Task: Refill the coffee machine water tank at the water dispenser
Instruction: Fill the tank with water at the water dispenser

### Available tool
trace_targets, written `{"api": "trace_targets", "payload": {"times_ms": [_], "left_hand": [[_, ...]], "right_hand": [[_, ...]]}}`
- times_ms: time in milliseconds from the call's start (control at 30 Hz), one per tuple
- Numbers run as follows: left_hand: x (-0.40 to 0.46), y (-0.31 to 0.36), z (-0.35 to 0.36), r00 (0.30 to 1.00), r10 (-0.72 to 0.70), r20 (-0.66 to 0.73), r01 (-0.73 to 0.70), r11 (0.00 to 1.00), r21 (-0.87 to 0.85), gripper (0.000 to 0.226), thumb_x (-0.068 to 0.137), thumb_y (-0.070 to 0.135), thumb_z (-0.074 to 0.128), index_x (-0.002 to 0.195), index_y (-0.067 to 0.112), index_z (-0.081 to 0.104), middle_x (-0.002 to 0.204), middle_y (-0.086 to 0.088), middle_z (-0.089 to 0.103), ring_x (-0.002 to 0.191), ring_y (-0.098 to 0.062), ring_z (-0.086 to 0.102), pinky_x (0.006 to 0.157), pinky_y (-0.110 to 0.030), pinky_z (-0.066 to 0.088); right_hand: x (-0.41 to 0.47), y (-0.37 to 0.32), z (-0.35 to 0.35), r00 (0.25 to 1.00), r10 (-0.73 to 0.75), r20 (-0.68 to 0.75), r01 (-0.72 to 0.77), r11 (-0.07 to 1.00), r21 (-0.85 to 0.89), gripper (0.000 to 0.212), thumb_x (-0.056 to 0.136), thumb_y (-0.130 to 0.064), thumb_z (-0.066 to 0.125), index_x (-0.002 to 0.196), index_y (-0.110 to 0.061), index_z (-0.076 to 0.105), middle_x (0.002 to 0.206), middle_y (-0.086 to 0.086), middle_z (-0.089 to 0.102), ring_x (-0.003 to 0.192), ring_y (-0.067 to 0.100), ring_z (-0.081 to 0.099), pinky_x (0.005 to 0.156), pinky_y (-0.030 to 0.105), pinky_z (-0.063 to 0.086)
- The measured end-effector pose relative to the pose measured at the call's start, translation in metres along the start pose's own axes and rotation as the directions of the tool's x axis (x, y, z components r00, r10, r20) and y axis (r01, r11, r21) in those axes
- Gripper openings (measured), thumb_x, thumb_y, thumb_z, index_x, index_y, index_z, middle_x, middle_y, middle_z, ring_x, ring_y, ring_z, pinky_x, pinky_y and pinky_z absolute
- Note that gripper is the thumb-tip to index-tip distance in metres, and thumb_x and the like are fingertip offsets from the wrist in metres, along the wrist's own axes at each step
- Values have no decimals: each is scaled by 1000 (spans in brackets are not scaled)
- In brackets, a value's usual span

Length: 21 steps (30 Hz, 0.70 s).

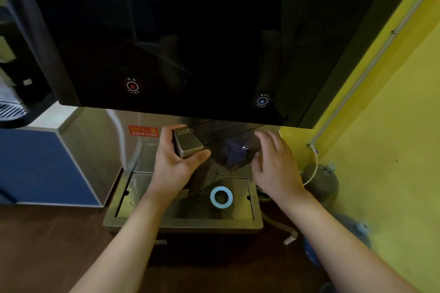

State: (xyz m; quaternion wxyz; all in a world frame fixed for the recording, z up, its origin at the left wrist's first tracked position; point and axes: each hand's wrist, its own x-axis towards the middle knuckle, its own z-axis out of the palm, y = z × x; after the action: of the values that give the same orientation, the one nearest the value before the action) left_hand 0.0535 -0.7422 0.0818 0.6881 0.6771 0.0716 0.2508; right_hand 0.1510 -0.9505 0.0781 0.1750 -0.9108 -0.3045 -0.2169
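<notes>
A: So, where is the water tank [214, 150]?

B: Under the black front panel [190, 43] of the water dispenser [147, 140], held above the steel drip tray [183, 219]. It is a clear, dark-tinted box, tilted, with a silvery block at its 9 o'clock end.

A: And the left hand [176, 164]?

B: Clamped on that silvery block — fingers curled behind it, thumb pressed across its front edge toward 3 o'clock.

A: The right hand [276, 164]?

B: At the tank's 3 o'clock side, fingers spread apart and a little blurred. I cannot tell whether they touch the tank wall or sit just beside it.

A: What lies below?

B: A pale blue ring [221, 197] sits in the tray, at about 6 o'clock from the tank and apart from both hands.

A: Anything on the panel?

B: A red round button [132, 86] at 11 o'clock from the tank and a blue round button [262, 101] at 1 o'clock — both lit. A yellow wall [381, 150] stands at 3 o'clock, and a blue cabinet [42, 166] at 9 o'clock
</notes>
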Motion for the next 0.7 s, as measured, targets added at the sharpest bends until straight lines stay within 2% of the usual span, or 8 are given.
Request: {"api": "trace_targets", "payload": {"times_ms": [67, 133, 200, 300, 433, 567, 700], "left_hand": [[0, 3, -1, 1000, 2, -8, -2, 1000, -32, 62, 76, -3, 77, 126, 10, 42, 109, -2, 63, 101, -13, 67, 76, -20, 56], [1, 5, 0, 1000, 5, -18, -6, 999, -49, 64, 76, -4, 77, 127, 11, 42, 111, -4, 62, 102, -13, 67, 76, -19, 55], [2, 6, 1, 1000, 5, -18, -6, 999, -50, 64, 75, -3, 78, 126, 12, 42, 112, -6, 62, 101, -13, 67, 75, -18, 55], [2, 5, 4, 1000, 12, -19, -13, 999, -49, 64, 75, -5, 77, 125, 12, 43, 111, -4, 62, 100, -10, 67, 75, -16, 54], [2, 3, 4, 1000, 10, -8, -11, 996, -91, 63, 76, -8, 75, 126, 10, 43, 114, -4, 62, 103, -15, 67, 77, -22, 56], [1, 5, 4, 1000, 29, -2, -29, 997, -69, 61, 76, -10, 75, 126, 10, 44, 115, -1, 60, 105, -8, 65, 77, -16, 54], [0, 8, 4, 999, 40, 7, -39, 998, -49, 62, 76, -11, 74, 126, 6, 43, 114, 0, 59, 101, 0, 64, 75, -11, 52]], "right_hand": [[2, -4, -6, 994, 1, -111, 1, 1000, 16, 48, 86, -8, 58, 133, -4, 50, 135, 15, 48, 126, 28, 50, 105, 37, 46], [7, -8, -10, 988, 11, -156, -13, 1000, -14, 59, 85, -5, 60, 141, -6, 43, 145, 18, 39, 135, 32, 42, 108, 41, 44], [13, -11, -12, 987, 52, -153, -61, 997, -51, 74, 85, -6, 60, 152, -10, 30, 156, 20, 25, 145, 36, 30, 112, 47, 41], [18, -12, -13, 989, 74, -124, -91, 986, -137, 87, 85, -7, 62, 158, -15, 16, 162, 22, 11, 150, 38, 15, 115, 51, 36], [19, -12, -11, 990, 75, -122, -97, 979, -178, 93, 84, -7, 63, 159, -18, 9, 163, 23, 9, 151, 38, 12, 119, 52, 28], [21, -14, -8, 990, 77, -121, -99, 976, -192, 98, 84, -7, 64, 159, -19, 2, 163, 25, 7, 151, 40, 12, 120, 52, 24], [25, -17, -8, 988, 86, -128, -112, 971, -210, 94, 84, -9, 65, 159, -16, 8, 161, 27, 12, 149, 43, 15, 121, 53, 22]]}}
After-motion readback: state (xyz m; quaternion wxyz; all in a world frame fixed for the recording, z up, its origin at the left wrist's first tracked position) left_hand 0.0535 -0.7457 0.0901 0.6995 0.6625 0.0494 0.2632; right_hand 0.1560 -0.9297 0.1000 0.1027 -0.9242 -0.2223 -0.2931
